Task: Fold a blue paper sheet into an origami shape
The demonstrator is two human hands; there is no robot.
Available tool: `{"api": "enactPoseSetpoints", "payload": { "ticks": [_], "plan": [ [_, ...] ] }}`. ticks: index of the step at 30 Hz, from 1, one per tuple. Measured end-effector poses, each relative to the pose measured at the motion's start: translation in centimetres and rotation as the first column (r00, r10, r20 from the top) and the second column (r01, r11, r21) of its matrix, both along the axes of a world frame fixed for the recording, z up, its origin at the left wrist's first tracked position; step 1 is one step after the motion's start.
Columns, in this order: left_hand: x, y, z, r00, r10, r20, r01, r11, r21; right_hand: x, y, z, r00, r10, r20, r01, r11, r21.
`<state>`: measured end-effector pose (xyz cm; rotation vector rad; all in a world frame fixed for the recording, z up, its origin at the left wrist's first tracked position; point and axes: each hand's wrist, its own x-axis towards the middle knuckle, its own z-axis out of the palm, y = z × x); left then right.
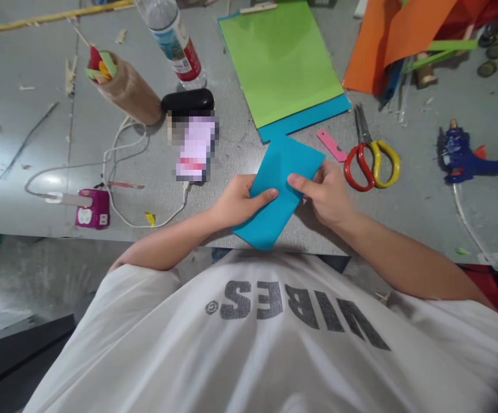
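A rectangular piece of blue paper is held between both hands, tilted over the table's near edge. My left hand grips its left side, thumb on top and the other fingers hidden beneath. On the opposite side, my right hand pinches the sheet with its thumb on the upper face. Just beyond the right hand lie scissors with one red and one yellow handle, and a small pink utility knife. Green paper rests on a larger blue sheet behind.
To the left are a phone on a white cable, a black case, a water bottle, a cylindrical holder and a purple plug adapter. A blue glue gun and orange paper lie right.
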<state>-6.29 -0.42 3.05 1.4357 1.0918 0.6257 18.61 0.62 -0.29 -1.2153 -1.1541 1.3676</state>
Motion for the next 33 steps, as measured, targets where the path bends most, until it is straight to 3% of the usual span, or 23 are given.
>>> {"api": "enactPoseSetpoints", "payload": {
  "ticks": [3, 20, 23, 27, 33],
  "plan": [
    [0.3, -0.1, -0.4, 0.999, 0.023, 0.026, -0.024, 0.999, 0.030, -0.7, -1.1, 0.7, 0.998, 0.068, 0.004, -0.067, 0.996, -0.054],
    [0.8, -0.9, -2.4, 0.994, 0.050, 0.096, -0.055, 0.997, 0.050, -1.3, -2.0, 1.2, 0.996, -0.090, 0.008, 0.091, 0.995, -0.050],
    [1.0, -0.8, -2.3, 0.992, 0.087, 0.088, -0.099, 0.984, 0.147, -1.3, -2.1, 1.4, 0.999, -0.046, 0.002, 0.046, 0.996, -0.072],
    [1.5, -0.3, -1.5, 0.977, 0.189, 0.097, -0.211, 0.922, 0.326, -1.4, -2.8, 2.1, 0.998, 0.048, -0.043, -0.052, 0.993, -0.106],
    [2.0, -0.1, -0.9, 0.970, 0.208, 0.128, -0.243, 0.876, 0.416, -1.3, -3.5, 2.5, 0.995, 0.097, 0.009, -0.097, 0.993, -0.073]
  ]
}}
